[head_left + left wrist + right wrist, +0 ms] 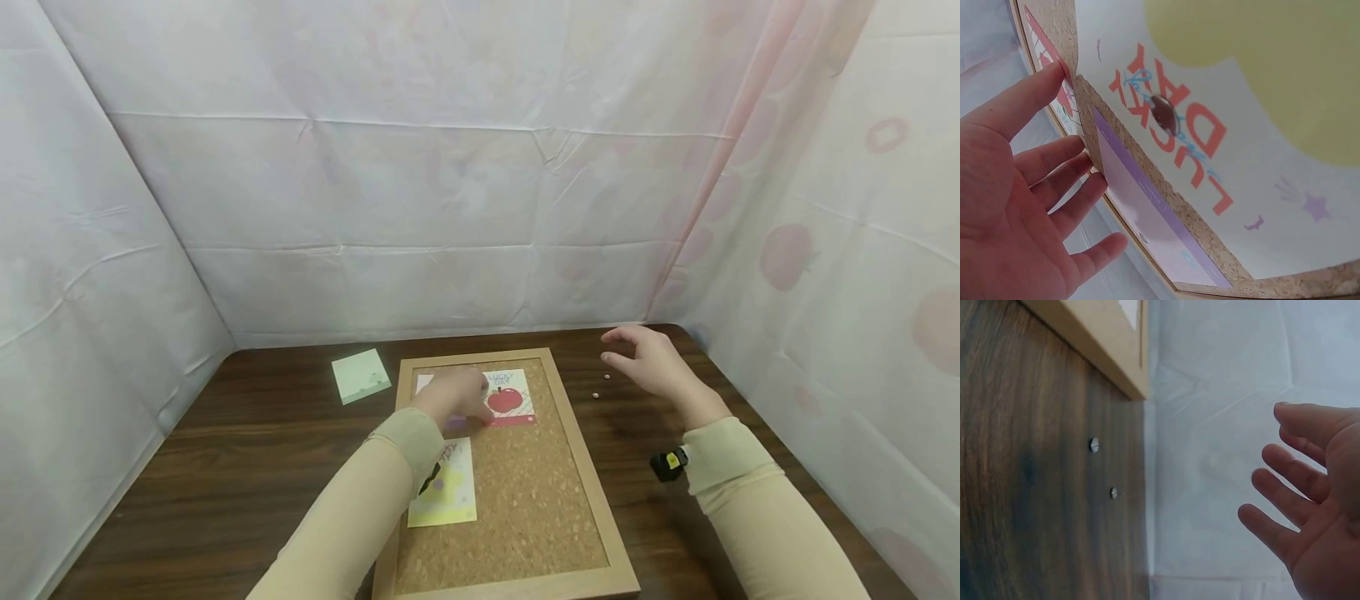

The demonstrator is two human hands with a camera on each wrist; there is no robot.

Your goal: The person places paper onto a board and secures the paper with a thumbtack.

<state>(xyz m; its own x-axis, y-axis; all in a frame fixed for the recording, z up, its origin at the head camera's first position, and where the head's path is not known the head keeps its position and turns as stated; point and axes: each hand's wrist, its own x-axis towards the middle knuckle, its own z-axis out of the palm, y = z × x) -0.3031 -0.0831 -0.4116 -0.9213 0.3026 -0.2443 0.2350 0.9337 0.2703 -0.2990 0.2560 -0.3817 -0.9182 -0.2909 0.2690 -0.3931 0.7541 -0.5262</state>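
My left hand (453,393) reaches over the framed cork board (528,508), its thumb and fingertips touching the red apple card (517,402) near its left edge and bottom corner. In the left wrist view, the fingers are loosely spread along the card. A card with a purple strip (1147,219) lies beside it, partly behind the hand in the head view. Nearer me, a yellow card (442,492) bears a thumbtack (1164,115) through its lettering. My right hand (648,364) hovers right of the board, fingers gently bent, holding nothing. Two thumbtacks (1094,445) lie on the table near it.
A pale green note sheet (360,377) lies on the dark wooden table (247,442), left of the board. The board's raised wooden frame (592,475) borders the cork. White fabric (435,183) hangs behind and at both sides.
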